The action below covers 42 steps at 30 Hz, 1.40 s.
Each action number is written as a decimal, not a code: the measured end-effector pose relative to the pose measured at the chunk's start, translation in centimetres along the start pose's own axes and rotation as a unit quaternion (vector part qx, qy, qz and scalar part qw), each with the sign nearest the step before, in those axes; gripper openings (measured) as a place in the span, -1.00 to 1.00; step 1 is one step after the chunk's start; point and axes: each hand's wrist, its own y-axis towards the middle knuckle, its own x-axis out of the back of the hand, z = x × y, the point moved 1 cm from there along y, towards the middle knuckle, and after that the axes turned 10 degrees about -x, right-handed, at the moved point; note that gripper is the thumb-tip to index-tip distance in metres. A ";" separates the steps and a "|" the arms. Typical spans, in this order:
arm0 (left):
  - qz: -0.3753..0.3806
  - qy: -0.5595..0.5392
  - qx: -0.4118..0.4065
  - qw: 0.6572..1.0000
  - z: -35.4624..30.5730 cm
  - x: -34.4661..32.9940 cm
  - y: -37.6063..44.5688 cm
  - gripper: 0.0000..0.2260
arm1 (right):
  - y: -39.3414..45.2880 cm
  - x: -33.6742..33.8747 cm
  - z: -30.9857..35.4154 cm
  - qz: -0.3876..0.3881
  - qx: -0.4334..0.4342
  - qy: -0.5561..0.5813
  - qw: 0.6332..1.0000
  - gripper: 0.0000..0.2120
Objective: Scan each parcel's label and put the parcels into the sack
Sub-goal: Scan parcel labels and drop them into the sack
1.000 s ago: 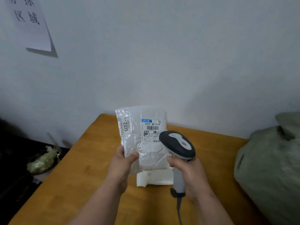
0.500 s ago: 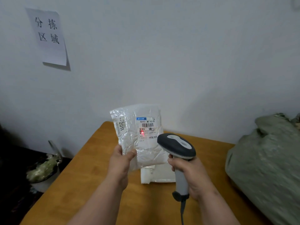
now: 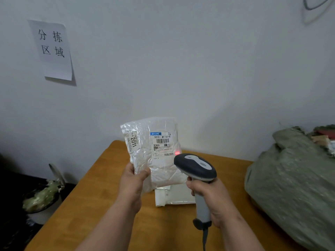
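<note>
The left hand (image 3: 133,182) held a white plastic parcel (image 3: 154,151) upright above the wooden table (image 3: 87,205), its thumb pressed on the front near the lower left corner and the other fingers hidden behind the bag. The parcel's shipping label (image 3: 161,144) faced the camera, with a smaller sticker (image 3: 132,141) reading 2011 set sideways near the left edge. The right hand (image 3: 211,198) was wrapped round the grey handle of a barcode scanner (image 3: 194,166), fingers curled tight about it, the dark head pointing toward the parcel. A red spot of light (image 3: 177,152) lay at the label's right edge, just beside the lower barcode. Under the raised parcel a second white parcel (image 3: 175,195) lay flat on the table, partly hidden by the right hand. The green woven sack (image 3: 293,178) sat on the table's right side, well apart from the held parcel; its mouth seemed to open at the far upper right, though that corner was blurred. A paper sign (image 3: 52,49) with four printed characters hung on the white wall (image 3: 181,60), and a bin (image 3: 42,198) lined with pale plastic stood on the floor left of the table.
</note>
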 end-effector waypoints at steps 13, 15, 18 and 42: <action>0.018 0.000 0.002 1.000 0.1 -0.4 -1.5 -0.72 | -1.8 1.0 -0.5 0.011 0.010 -0.011 1.000 -0.66; 0.019 0.003 -0.001 1.000 0.1 -0.6 -1.8 -0.72 | -2.1 1.3 -0.6 0.015 0.014 -0.008 1.000 -0.68; 0.023 0.007 0.001 1.000 0.2 -0.9 -2.5 -0.71 | -2.4 2.1 -0.8 0.013 0.016 -0.003 1.000 -0.81; 0.322 -0.035 0.105 0.940 7.5 -28.9 -21.4 -0.52 | -13.5 32.9 -3.9 -0.207 0.050 0.165 0.963 -0.65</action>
